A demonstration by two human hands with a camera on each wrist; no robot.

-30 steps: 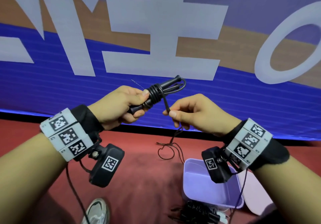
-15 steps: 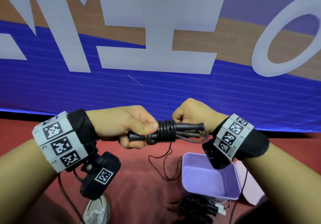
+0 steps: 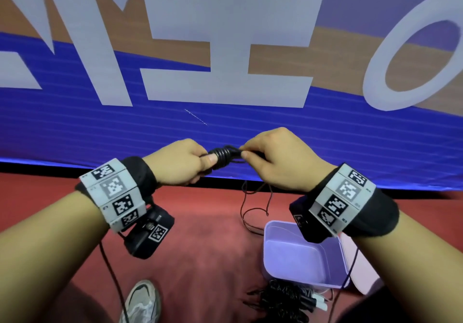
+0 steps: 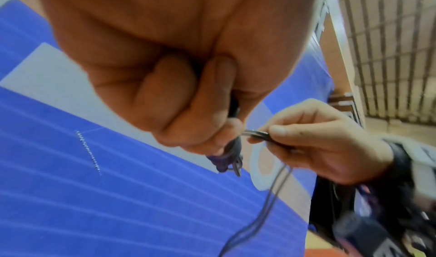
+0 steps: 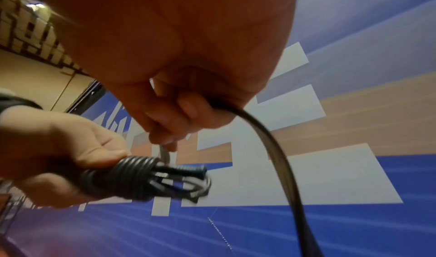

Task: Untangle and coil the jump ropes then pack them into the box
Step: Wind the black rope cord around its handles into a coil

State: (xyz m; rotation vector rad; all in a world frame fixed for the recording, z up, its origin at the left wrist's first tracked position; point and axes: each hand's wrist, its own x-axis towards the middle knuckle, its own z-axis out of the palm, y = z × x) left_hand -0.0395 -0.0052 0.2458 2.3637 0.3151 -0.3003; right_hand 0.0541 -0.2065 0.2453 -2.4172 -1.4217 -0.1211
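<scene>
A black jump rope bundle [image 3: 223,156] is held at chest height, its cord wound in tight turns around the handles [image 5: 139,175]. My left hand [image 3: 186,163] grips the handles, thumb pressed beside the coils. My right hand [image 3: 269,158] pinches the loose cord [image 4: 259,136] just right of the coils. The rest of the cord [image 3: 253,210] hangs in loops toward the red floor. An open lilac box [image 3: 300,252] sits on the floor under my right wrist. Another tangle of black ropes [image 3: 285,300] lies in front of the box.
A large blue, tan and white banner wall [image 3: 225,72] stands straight ahead. The floor [image 3: 205,247] is red mat. My shoe [image 3: 142,302] shows at the bottom. The box's lid [image 3: 360,267] lies open to its right. Camera cables hang from both wrists.
My right hand came over the top of the bundle, laying on another turn of cord. Both hands rose slightly and drew closer; the hanging cord is shorter.
</scene>
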